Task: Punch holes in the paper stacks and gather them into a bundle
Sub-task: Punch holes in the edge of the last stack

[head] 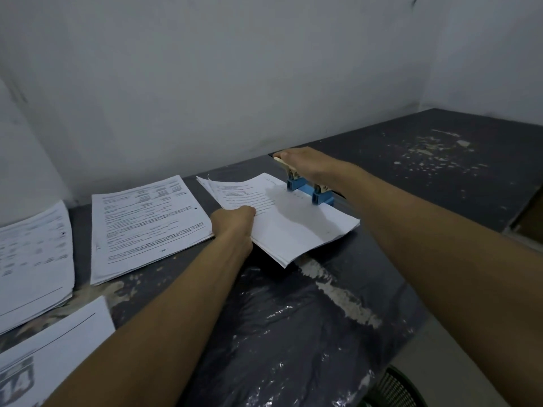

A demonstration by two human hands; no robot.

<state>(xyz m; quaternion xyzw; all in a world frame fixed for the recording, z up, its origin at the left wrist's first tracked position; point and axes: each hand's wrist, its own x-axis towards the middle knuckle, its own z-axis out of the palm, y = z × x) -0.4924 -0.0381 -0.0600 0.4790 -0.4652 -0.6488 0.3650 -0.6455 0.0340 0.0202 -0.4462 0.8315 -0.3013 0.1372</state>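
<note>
A blue hole punch [308, 191] stands on the dark table near the wall. A white paper stack [293, 224] lies with its far edge pushed into the punch. My right hand [305, 164] lies flat on top of the punch lever, pressing on it. My left hand [233, 223] grips the stack's left edge, thumb on top. A second printed stack [147, 227] lies to the left, a third [32, 259] at the far left, and a fourth [55, 348] at the near left corner.
The dark table [293, 333] is covered in shiny plastic with worn pale patches. A grey wall [235, 83] stands right behind the punch. A second dark tabletop [426, 160] extends to the right. A green mesh object [393, 389] shows at the bottom right.
</note>
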